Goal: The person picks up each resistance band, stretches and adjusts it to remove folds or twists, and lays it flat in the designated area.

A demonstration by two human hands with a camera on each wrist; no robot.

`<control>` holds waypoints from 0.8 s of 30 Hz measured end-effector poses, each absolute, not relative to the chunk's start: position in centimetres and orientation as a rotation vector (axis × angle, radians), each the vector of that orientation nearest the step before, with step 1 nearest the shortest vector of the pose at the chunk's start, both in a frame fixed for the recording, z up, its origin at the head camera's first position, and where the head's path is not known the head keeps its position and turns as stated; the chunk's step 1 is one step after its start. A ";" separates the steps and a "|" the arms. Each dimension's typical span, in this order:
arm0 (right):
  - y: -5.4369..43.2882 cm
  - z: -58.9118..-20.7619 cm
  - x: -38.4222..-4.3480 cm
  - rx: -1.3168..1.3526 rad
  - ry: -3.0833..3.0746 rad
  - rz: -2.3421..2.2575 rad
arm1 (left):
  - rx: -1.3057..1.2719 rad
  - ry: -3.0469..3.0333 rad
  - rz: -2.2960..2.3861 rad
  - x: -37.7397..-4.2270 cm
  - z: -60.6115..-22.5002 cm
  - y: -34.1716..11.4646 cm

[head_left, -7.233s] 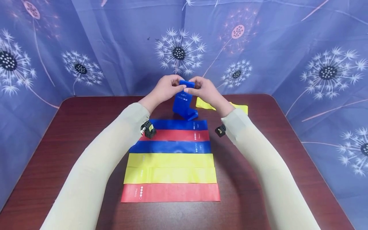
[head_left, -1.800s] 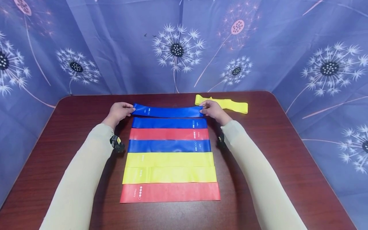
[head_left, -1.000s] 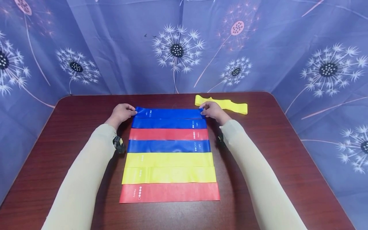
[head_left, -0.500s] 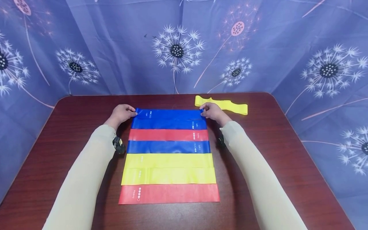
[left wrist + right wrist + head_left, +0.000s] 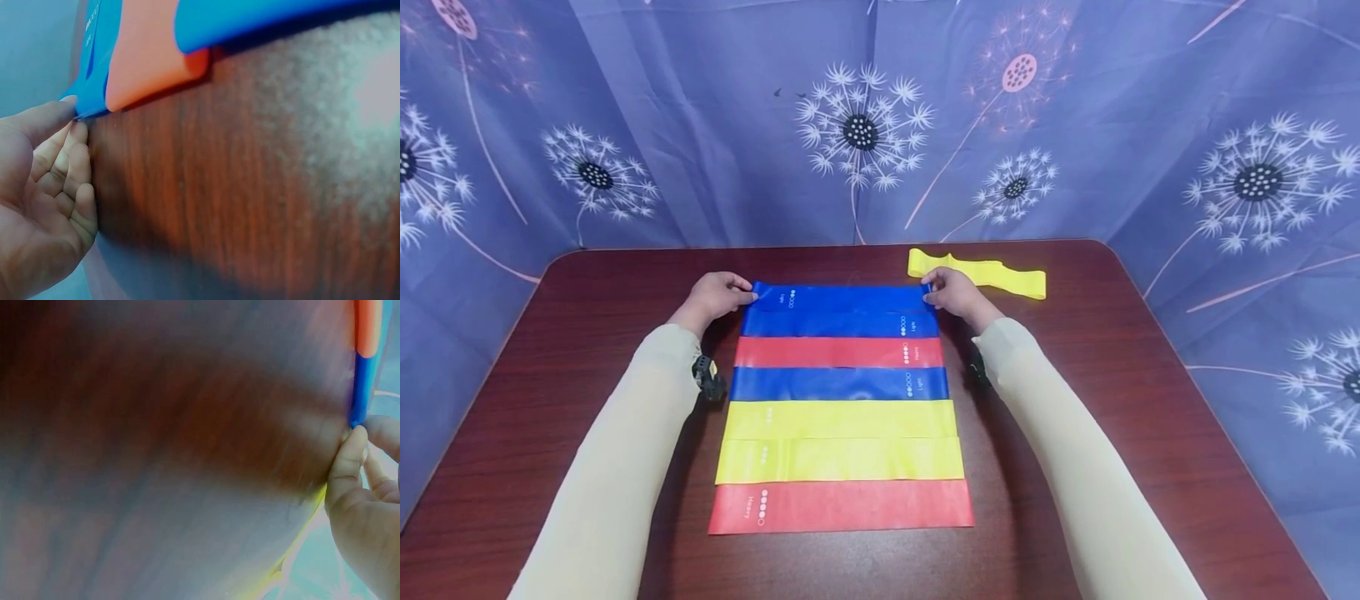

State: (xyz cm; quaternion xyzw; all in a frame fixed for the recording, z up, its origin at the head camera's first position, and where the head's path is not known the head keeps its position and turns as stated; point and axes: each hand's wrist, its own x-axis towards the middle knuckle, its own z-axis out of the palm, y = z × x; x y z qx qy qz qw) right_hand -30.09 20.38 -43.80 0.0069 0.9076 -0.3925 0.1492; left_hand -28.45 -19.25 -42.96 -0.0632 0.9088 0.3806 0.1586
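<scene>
A blue resistance band (image 5: 850,298) marked "Light" lies flat at the far end of a row of bands. My left hand (image 5: 718,297) pinches its left end between thumb and finger, as the left wrist view also shows at the blue band's corner (image 5: 94,94). At the other end my right hand (image 5: 957,293) pinches the right corner. Toward me the row goes on with another blue band (image 5: 835,324), a red band (image 5: 835,352), a blue band (image 5: 835,383), two yellow bands (image 5: 850,419) and a red "Heavy" band (image 5: 857,507).
A loose, slightly crumpled yellow band (image 5: 1000,275) lies at the back, just beyond my right hand. Everything rests on a dark red wooden table (image 5: 1112,400). A blue curtain (image 5: 722,125) with a dandelion print stands behind the table and along its sides.
Earlier both hands held the blue band folded above the table. It was then stretched out lengthwise, drawn toward me and laid against the row. Over the last half second almost nothing has moved.
</scene>
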 end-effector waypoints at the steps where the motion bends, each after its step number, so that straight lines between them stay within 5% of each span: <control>1: 20.4 -43.7 -30.1 0.024 2.608 -1.129 | -0.177 2.598 1.088 -28.5 -42.9 -19.3; 24: 20.7 -43.6 -29.5 0.034 2.494 -1.336 | -0.114 2.567 1.218 -28.1 -42.9 -19.9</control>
